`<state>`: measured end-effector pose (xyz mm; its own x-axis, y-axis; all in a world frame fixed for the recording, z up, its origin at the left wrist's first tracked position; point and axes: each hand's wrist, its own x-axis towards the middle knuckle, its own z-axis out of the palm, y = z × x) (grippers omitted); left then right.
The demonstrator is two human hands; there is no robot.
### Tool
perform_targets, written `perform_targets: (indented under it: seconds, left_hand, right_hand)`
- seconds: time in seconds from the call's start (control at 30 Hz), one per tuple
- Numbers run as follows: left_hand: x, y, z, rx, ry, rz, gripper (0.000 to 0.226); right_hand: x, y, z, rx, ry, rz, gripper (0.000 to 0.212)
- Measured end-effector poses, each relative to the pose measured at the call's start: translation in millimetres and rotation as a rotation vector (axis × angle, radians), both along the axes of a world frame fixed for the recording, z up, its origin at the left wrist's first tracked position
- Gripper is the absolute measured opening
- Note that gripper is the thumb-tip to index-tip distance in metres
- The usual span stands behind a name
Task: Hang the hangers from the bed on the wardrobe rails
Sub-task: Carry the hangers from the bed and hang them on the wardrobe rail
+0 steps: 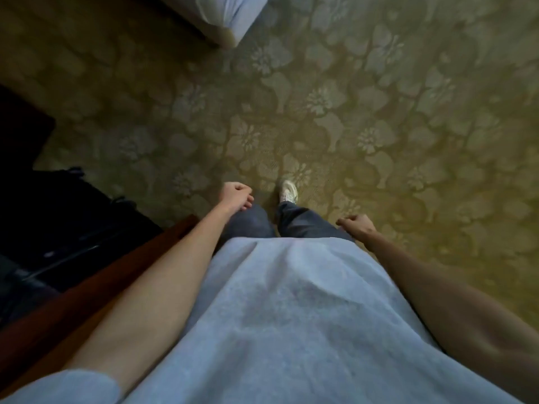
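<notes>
I look straight down at my own body over a patterned carpet. My left hand [235, 196] hangs in front of my left thigh, fingers loosely curled, holding nothing. My right hand [357, 225] hangs beside my right hip, also loosely curled and empty. A corner of the bed [230, 16] with white bedding shows at the top edge. No hanger is in view, and no wardrobe rail shows either.
A reddish-brown wooden edge [96, 281] runs diagonally at my left, with dark objects [67, 217] beyond it. Green-gold floral carpet [379, 118] spreads ahead and to the right. One white shoe [288, 191] points forward.
</notes>
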<state>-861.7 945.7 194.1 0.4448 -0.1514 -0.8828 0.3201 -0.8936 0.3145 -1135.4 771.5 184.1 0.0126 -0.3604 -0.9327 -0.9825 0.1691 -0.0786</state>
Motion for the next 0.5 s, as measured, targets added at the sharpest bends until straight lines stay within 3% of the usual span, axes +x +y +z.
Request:
perform_targets:
  seconds: [0.13,0.3,0.4,0.5]
  left_hand:
    - [29.2,-6.3,-1.0,0.106,-0.052,0.041,0.017]
    - [77.8,-4.1,-2.5,0.241,0.01,0.037,0.022]
    - [120.8,-17.6,-2.9,0.303,0.061,0.064,0.017]
    - [171.4,-54.2,-2.7,0.331,0.074,0.114,0.029]
  right_hand:
    - [71.4,-42.3,-4.2,-0.005,-0.147,-0.046,0.027]
    - [212.7,-121.9,0.8,-0.064,-0.38,0.015,0.018]
    - [300.5,-174.3,3.6,-0.107,-0.457,0.072,0.021]
    - [374.3,-228.8,2.5,-0.111,-0.476,0.103,0.018]
